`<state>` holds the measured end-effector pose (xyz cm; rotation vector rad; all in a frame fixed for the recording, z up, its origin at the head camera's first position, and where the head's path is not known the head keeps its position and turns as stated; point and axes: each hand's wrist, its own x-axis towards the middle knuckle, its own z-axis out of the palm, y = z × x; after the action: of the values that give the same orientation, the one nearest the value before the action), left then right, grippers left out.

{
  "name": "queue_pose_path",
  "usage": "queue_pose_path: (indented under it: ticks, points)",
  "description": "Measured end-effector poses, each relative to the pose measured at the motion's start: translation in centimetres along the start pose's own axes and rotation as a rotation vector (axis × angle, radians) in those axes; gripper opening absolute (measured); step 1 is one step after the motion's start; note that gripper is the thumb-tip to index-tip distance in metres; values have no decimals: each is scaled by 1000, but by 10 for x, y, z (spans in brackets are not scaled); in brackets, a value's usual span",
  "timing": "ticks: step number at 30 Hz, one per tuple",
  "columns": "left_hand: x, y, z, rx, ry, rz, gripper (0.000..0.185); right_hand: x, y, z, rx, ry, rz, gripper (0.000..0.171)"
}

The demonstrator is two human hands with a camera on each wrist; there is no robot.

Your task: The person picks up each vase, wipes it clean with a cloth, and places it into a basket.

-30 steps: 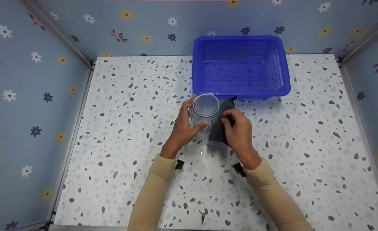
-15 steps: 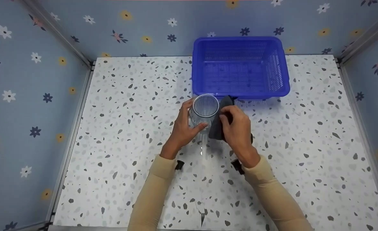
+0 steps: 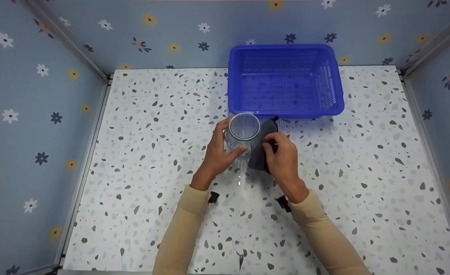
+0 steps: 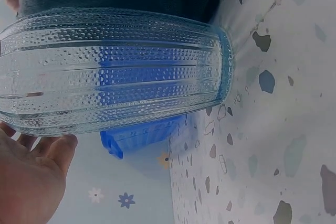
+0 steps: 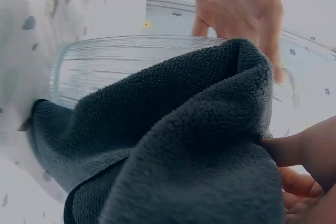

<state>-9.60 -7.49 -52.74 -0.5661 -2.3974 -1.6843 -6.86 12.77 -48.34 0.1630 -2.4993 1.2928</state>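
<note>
A clear ribbed glass vase [image 3: 244, 131] stands upright on the speckled table, its open mouth facing up. My left hand [image 3: 220, 149] grips its upper part from the left, thumb across the front and fingers behind. In the left wrist view, bubbly texture and vertical ribs run along the vase [image 4: 121, 72]. My right hand [image 3: 285, 158] pinches a dark grey towel [image 3: 258, 157] that lies along the vase's right side. The right wrist view shows the plush folded towel [image 5: 199, 124] covering much of the glass, its lower corner hanging near the tabletop.
Behind the vase, a blue plastic basket [image 3: 235, 80] with slotted sides stands against the flowered back wall [image 3: 186, 34]. The speckled tabletop [image 3: 152, 126] extends to both sides. Side walls [image 3: 30, 126] enclose it, and a crack [image 3: 240, 254] marks its front edge.
My right hand and the towel have slid a little way up along the vase's side and back down. The left hand and the vase have stayed in place.
</note>
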Motion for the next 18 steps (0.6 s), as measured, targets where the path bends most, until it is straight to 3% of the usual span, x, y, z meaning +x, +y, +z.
queue_pose_path:
  ticks: [6,18]
  points:
    - [0,0,0,10,-4,-21,78,-5,16,9,-8,-8,15,9]
    - [0,-1,0,-1,-6,-5,96,-12,52,38,-71,-126,137,9]
